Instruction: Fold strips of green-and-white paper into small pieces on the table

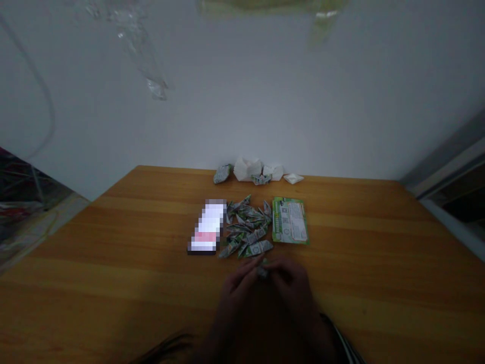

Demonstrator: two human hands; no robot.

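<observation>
Angled inward at the frame's lower centre, the left hand [238,284] and right hand [291,280] are held with fingertips pinched around a small paper piece [262,272], grey tinged with green, its details blurred.

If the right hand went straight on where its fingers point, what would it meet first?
Likely the left hand, close ahead at the folded paper held between them; exact depth is unclear.
</observation>
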